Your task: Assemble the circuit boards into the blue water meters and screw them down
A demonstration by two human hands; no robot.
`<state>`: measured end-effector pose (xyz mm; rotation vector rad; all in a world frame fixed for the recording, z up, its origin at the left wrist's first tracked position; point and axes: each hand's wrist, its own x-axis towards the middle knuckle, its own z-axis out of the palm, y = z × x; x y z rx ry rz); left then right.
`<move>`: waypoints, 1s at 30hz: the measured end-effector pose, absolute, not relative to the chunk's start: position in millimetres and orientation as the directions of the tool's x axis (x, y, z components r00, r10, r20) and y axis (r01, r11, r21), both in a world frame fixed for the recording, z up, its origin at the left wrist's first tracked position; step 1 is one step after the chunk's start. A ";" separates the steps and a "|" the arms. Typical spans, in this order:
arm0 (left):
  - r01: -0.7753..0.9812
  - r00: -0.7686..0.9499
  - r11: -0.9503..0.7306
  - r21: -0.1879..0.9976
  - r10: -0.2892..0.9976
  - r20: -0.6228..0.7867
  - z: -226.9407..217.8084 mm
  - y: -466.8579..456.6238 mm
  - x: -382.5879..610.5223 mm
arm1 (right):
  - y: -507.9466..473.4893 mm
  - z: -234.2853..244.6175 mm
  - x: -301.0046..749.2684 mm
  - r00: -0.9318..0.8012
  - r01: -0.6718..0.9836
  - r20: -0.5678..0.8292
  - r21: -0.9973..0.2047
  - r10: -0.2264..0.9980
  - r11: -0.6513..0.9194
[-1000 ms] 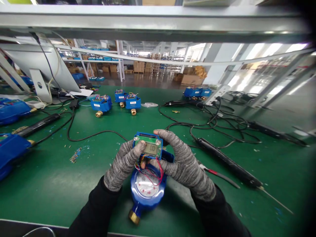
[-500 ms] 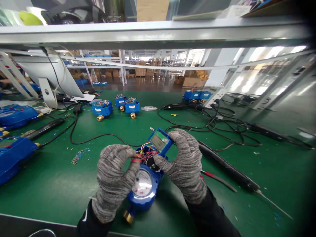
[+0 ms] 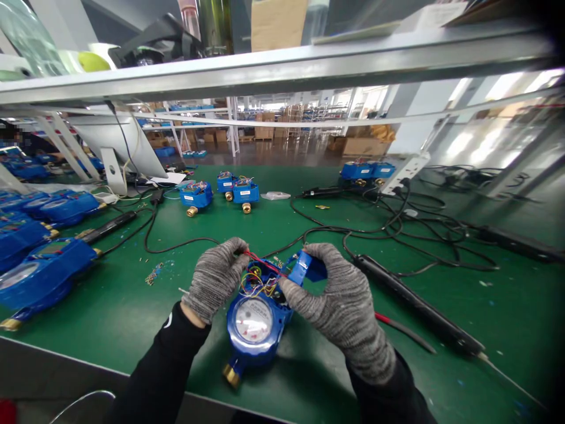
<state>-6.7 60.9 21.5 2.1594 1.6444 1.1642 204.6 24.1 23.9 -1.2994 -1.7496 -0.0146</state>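
Note:
A blue water meter [image 3: 251, 352] with a round dial and a brass end lies in front of me, its wiring compartment uncovered. Thin yellow, white and red wires spill from that compartment. My left hand [image 3: 217, 278], in a grey knitted glove, pinches the red wires [image 3: 263, 262] and holds them up above the meter's left side. In my right hand [image 3: 346, 303], gloved alike, the blue display cover [image 3: 301, 268] is gripped between thumb and fingers, tipped up on edge at the compartment's right. The cover's display face is turned from view.
Several blue meters [image 3: 48, 268] crowd the left side. More blue units [image 3: 245, 191] stand farther back. A long black corded tool [image 3: 419, 306] and a red-and-grey hand tool [image 3: 404, 331] lie at right. Cables run to a power strip [image 3: 406, 172]. A shelf [image 3: 265, 68] crosses overhead.
My left hand has drawn the red wires up and away from the compartment. My right hand has tilted the cover, so its display no longer shows. The view has shifted slightly left.

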 end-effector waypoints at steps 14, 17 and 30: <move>0.427 0.037 -0.311 0.849 0.944 0.327 31.9 86.1 29.0 | 53.0 2.0 205.2 -0.111 0.155 0.445 -0.875 0.889 0.458; 0.134 0.163 -0.197 0.971 0.971 0.175 39.6 89.7 34.7 | 53.8 0.4 199.1 -0.200 -0.034 0.415 -0.908 0.888 0.417; -0.043 0.464 0.058 0.997 0.885 -0.031 60.7 101.0 31.7 | 54.9 10.8 199.6 -0.463 -0.145 0.469 -0.877 0.752 0.458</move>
